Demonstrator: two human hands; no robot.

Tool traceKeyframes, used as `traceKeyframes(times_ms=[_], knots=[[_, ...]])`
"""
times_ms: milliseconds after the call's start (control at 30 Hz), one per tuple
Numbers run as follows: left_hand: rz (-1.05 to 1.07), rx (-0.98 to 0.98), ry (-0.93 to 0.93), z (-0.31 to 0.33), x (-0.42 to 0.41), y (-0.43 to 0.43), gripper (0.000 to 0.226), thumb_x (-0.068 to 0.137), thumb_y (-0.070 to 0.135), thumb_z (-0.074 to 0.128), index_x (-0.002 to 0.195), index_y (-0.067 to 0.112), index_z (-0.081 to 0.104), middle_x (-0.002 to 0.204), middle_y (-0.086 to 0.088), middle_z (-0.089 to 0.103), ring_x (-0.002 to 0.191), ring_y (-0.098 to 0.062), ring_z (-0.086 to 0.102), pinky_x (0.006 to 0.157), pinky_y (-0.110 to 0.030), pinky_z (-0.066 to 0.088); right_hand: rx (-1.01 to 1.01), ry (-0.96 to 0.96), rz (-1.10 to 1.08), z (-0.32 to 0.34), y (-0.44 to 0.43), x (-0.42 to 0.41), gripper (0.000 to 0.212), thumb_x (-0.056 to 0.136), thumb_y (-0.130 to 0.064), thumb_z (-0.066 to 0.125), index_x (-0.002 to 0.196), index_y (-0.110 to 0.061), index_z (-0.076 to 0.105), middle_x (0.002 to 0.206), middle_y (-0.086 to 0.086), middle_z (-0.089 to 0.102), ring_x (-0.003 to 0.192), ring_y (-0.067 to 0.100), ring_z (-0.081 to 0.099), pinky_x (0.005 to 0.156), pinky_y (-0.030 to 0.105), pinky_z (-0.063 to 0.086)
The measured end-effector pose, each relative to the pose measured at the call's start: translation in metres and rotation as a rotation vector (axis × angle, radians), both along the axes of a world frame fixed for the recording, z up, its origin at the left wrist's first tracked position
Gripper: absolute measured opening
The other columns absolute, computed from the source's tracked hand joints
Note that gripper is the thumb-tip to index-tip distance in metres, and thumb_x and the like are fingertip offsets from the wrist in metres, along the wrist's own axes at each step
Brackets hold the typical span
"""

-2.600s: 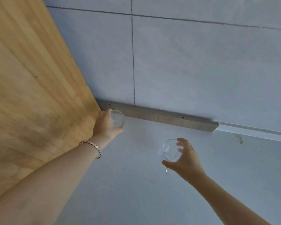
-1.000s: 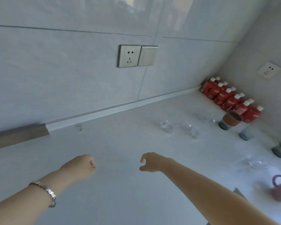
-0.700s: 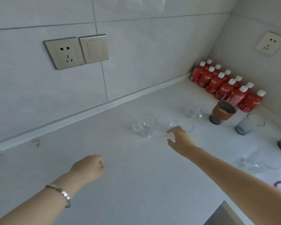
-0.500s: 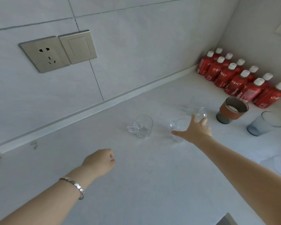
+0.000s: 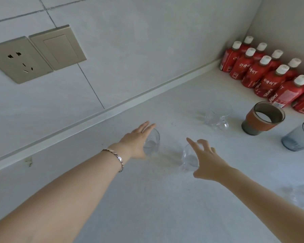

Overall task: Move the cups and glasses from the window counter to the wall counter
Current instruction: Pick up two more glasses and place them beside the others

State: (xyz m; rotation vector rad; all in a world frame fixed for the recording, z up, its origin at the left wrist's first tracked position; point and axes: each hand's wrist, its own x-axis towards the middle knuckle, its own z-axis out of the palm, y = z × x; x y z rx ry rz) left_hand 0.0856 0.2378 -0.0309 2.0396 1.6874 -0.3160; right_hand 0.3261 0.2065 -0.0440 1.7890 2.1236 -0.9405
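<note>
Two clear glass cups stand on the white counter [image 5: 147, 199]. My left hand [image 5: 136, 141] is spread open against the left side of the left clear cup [image 5: 152, 143], fingers straight, not closed around it. My right hand [image 5: 204, 159] reaches over the right clear cup [image 5: 189, 157] with fingers apart, touching its rim and right side. Farther right stand a clear glass mug [image 5: 216, 114], a grey cup with a brown sleeve [image 5: 262, 118] and a blue-grey glass [image 5: 299, 137].
Several red juice bottles [image 5: 270, 74] stand in the back right corner. A socket and switch plate [image 5: 37, 51] is on the tiled wall. More clear glassware [image 5: 302, 197] lies blurred at the right edge.
The view has come closer to the cups. My left hand opened and moved forward to the left cup. My right hand drew back from the far mug onto the right cup.
</note>
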Motion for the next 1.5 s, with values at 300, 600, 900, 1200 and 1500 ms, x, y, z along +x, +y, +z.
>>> traceKeyframes(times_ms=[300, 600, 900, 1200, 1500], knots=[[0.343, 0.067, -0.104, -0.01, -0.002, -0.027, 0.079, 0.066, 0.03, 0.076, 0.132, 0.035, 0.033, 0.121, -0.007, 0.037, 0.092, -0.033, 0.063, 0.077, -0.03, 0.047, 0.134, 0.093, -0.364, -0.015, -0.013, -0.021, 0.087, 0.078, -0.05, 0.067, 0.146, -0.032, 0.016, 0.14, 0.009, 0.028, 0.119, 0.035, 0.049, 0.095, 0.042, 0.047], [0.848, 0.17, -0.354, 0.009, -0.088, -0.151, 0.08, 0.05, 0.051, 0.07, 0.122, 0.033, 0.043, 0.118, 0.009, 0.052, 0.112, -0.015, 0.055, 0.086, -0.028, 0.043, 0.159, 0.112, -0.164, 0.014, -0.042, -0.084, 0.083, 0.072, -0.041, 0.074, 0.138, -0.02, 0.028, 0.139, 0.0, 0.042, 0.112, 0.028, 0.058, 0.086, 0.031, 0.046], [1.049, 0.334, -0.103, 0.035, -0.27, -0.298, 0.07, 0.062, 0.048, 0.075, 0.123, 0.037, 0.043, 0.123, 0.01, 0.05, 0.11, -0.018, 0.059, 0.08, -0.027, 0.04, 0.108, 0.222, 0.212, 0.04, -0.142, -0.293, 0.084, 0.07, -0.044, 0.074, 0.14, -0.032, 0.029, 0.136, -0.002, 0.036, 0.103, 0.026, 0.062, 0.08, 0.028, 0.048], [1.135, 0.418, 0.047, 0.032, -0.484, -0.412, 0.076, 0.061, 0.052, 0.075, 0.126, 0.028, 0.043, 0.126, 0.001, 0.052, 0.116, -0.025, 0.054, 0.086, -0.035, 0.047, 0.094, 0.27, 0.28, 0.039, -0.25, -0.499, 0.087, 0.069, -0.04, 0.077, 0.141, -0.029, 0.029, 0.135, 0.0, 0.038, 0.11, 0.026, 0.059, 0.085, 0.029, 0.048], [0.998, 0.44, 0.151, 0.004, -0.624, -0.395, 0.073, 0.062, 0.051, 0.076, 0.116, 0.012, 0.049, 0.116, -0.01, 0.059, 0.11, -0.03, 0.056, 0.085, -0.038, 0.046, 0.082, 0.277, 0.307, 0.024, -0.283, -0.61, 0.092, 0.067, -0.04, 0.079, 0.143, -0.028, 0.028, 0.136, -0.002, 0.039, 0.112, 0.021, 0.057, 0.093, 0.033, 0.051]])
